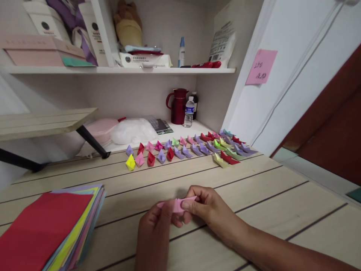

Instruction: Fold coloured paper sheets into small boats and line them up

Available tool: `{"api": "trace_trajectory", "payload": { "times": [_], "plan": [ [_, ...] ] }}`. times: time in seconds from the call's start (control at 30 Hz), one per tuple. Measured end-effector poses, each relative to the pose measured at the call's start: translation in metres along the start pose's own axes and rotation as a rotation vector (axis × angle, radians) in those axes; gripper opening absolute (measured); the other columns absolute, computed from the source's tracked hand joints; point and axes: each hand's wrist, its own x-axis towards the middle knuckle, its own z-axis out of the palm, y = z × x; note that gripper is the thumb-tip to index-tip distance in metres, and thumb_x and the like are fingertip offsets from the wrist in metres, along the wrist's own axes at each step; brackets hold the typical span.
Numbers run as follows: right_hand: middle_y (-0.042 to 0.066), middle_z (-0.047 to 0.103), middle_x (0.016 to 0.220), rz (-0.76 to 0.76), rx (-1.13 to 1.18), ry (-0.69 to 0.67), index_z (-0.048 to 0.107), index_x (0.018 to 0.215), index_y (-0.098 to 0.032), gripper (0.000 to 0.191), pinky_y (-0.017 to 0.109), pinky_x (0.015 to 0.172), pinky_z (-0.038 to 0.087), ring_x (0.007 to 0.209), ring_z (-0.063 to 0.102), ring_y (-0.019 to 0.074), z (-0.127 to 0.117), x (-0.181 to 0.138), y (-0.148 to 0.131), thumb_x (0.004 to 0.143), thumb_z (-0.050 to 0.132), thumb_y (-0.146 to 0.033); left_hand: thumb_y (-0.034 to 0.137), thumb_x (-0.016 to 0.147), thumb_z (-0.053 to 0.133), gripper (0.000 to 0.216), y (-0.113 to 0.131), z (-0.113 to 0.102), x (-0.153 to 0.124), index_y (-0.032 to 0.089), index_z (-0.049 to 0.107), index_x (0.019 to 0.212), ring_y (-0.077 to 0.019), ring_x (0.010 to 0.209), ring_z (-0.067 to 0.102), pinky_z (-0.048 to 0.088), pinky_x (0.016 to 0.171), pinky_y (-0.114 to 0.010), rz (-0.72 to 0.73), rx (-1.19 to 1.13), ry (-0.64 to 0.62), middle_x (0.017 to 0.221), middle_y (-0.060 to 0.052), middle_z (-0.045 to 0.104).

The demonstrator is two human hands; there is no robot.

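Observation:
A small pink folded paper boat (177,205) is held just above the table between my two hands. My left hand (159,220) pinches its left end between thumb and fingers. On the other end, my right hand (201,205) presses its thumb against the near face, with the fingers behind. Parts of the paper are hidden under both thumbs. Beyond my hands, rows of small folded paper boats in several colours stand on the table, among them a yellow boat (130,163) at the left and a red boat (229,158) at the right.
To the left lies a stack of coloured paper (47,222), red on top. A small raised wooden stand (45,122) with black legs is behind it. At the back are a dark red jug (178,107), a water bottle (189,112) and a white plastic bag (134,131), under a shelf (121,70).

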Motion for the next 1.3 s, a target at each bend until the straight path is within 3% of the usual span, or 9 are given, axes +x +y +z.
{"api": "trace_trajectory", "payload": {
  "times": [0.13, 0.3, 0.53, 0.6, 0.67, 0.77, 0.93, 1.13, 1.3],
  "plan": [
    [0.005, 0.067, 0.058, 0.029, -0.039, -0.033, 0.062, 0.064, -0.014, 0.047, 0.031, 0.065, 0.046, 0.058, 0.061, 0.0161, 0.002, -0.001, -0.008, 0.08, 0.066, -0.059, 0.063, 0.084, 0.052, 0.052, -0.001, -0.005, 0.001, 0.019, 0.07, 0.061, -0.0177, 0.053, 0.056, 0.045, 0.062, -0.03, -0.009, 0.004, -0.04, 0.053, -0.003, 0.064],
    [0.004, 0.067, 0.059, 0.045, -0.072, -0.083, 0.061, 0.066, -0.015, 0.043, 0.032, 0.067, 0.047, 0.054, 0.059, 0.0151, 0.002, -0.002, -0.008, 0.085, 0.061, -0.054, 0.067, 0.083, 0.05, 0.059, 0.003, -0.002, 0.0, 0.021, 0.066, 0.05, -0.0146, 0.037, 0.042, 0.039, 0.052, -0.03, -0.06, -0.027, 0.017, 0.037, 0.0, 0.053],
    [0.005, 0.069, 0.059, 0.055, -0.164, -0.068, 0.062, 0.067, -0.015, 0.04, 0.028, 0.064, 0.045, 0.057, 0.062, 0.0155, -0.002, 0.001, -0.004, 0.083, 0.065, -0.052, 0.069, 0.082, 0.049, 0.061, 0.006, -0.001, 0.001, 0.022, 0.06, 0.043, -0.0157, 0.038, 0.048, 0.042, 0.053, -0.031, -0.055, -0.013, 0.041, 0.042, -0.003, 0.061],
    [0.003, 0.068, 0.053, 0.119, -0.054, -0.01, 0.061, 0.066, -0.015, 0.038, 0.025, 0.057, 0.043, 0.05, 0.06, 0.0137, -0.005, 0.004, -0.003, 0.08, 0.07, -0.049, 0.071, 0.083, 0.045, 0.062, 0.005, -0.001, 0.003, 0.021, 0.063, 0.051, -0.0163, 0.041, 0.052, 0.044, 0.054, -0.031, -0.058, -0.039, 0.014, 0.05, -0.005, 0.066],
    [0.002, 0.066, 0.05, 0.219, 0.155, 0.054, 0.06, 0.067, -0.015, 0.033, 0.024, 0.052, 0.042, 0.043, 0.058, 0.013, -0.009, 0.007, -0.003, 0.078, 0.072, -0.044, 0.072, 0.083, 0.041, 0.063, 0.004, 0.0, 0.005, 0.018, 0.07, 0.072, -0.0184, 0.047, 0.059, 0.046, 0.058, -0.033, -0.05, -0.095, -0.019, 0.061, -0.007, 0.071],
    [-0.003, 0.059, 0.045, 0.324, 0.375, 0.113, 0.058, 0.067, -0.016, 0.023, 0.027, 0.052, 0.048, 0.038, 0.056, 0.0127, -0.016, 0.011, -0.003, 0.08, 0.066, -0.033, 0.067, 0.084, 0.046, 0.058, 0.002, 0.001, 0.006, 0.016, 0.069, 0.1, -0.0203, 0.057, 0.064, 0.049, 0.065, -0.035, -0.026, -0.087, -0.049, 0.07, -0.007, 0.073],
    [-0.006, 0.05, 0.045, 0.365, 0.431, 0.127, 0.054, 0.063, -0.017, 0.02, 0.026, 0.05, 0.049, 0.037, 0.052, 0.0103, -0.016, 0.011, -0.004, 0.081, 0.056, -0.026, 0.053, 0.084, 0.056, 0.038, 0.0, 0.006, -0.001, 0.021, 0.069, 0.098, -0.0197, 0.064, 0.065, 0.049, 0.07, -0.032, 0.041, 0.09, -0.091, 0.071, -0.002, 0.072],
    [-0.006, 0.05, 0.042, 0.274, 0.375, 0.123, 0.052, 0.06, -0.017, 0.031, 0.025, 0.046, 0.043, 0.033, 0.049, 0.01, -0.008, 0.009, -0.004, 0.08, 0.066, -0.037, 0.05, 0.08, 0.062, 0.034, -0.003, 0.007, -0.003, 0.021, 0.071, 0.094, -0.0193, 0.067, 0.065, 0.049, 0.068, -0.029, 0.038, 0.129, -0.185, 0.073, -0.003, 0.072],
    [-0.001, 0.06, 0.048, -0.072, -0.244, 0.1, 0.052, 0.065, -0.018, 0.046, 0.024, 0.056, 0.039, 0.048, 0.052, 0.0117, -0.008, 0.002, -0.005, 0.092, 0.052, -0.055, 0.059, 0.081, 0.058, 0.041, 0.003, 0.005, -0.002, 0.02, 0.07, 0.076, -0.0164, 0.061, 0.062, 0.049, 0.067, -0.028, 0.036, 0.019, -0.13, 0.069, -0.003, 0.071]
  ]
}}
